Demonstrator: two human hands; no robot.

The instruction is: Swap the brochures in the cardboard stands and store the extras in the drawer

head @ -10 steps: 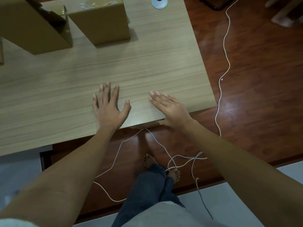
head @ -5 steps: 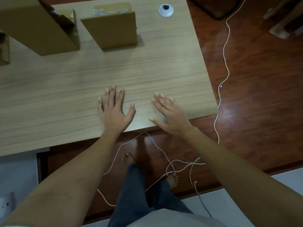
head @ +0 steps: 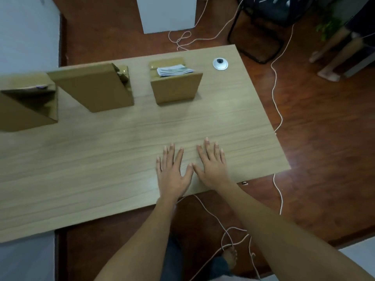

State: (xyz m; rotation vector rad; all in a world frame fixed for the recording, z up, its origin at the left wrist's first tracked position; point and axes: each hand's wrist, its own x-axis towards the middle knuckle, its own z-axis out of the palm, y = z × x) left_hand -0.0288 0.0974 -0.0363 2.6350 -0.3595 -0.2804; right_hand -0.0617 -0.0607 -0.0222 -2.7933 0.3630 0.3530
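Three cardboard stands line the far side of the wooden table point(head: 101, 169). The right stand point(head: 176, 89) holds a stack of brochures point(head: 173, 70) whose top edges show above its front panel. The middle stand point(head: 95, 89) and the left stand point(head: 26, 106) turn their backs to me, so their contents are hidden. My left hand point(head: 172, 171) and my right hand point(head: 212, 165) lie flat on the tabletop near the front right, fingers spread, thumbs almost touching, holding nothing. No drawer is visible.
A white cable grommet point(head: 220, 63) sits in the table's far right corner. White cords point(head: 277, 94) trail over the red-brown floor around the table. A black chair frame point(head: 255, 41) and another person's legs point(head: 332, 57) are at the back right. A white cabinet point(head: 168, 13) stands behind.
The camera tilted up, bringing all three stands and the brochures into sight. My hands slid closer together and further onto the table.
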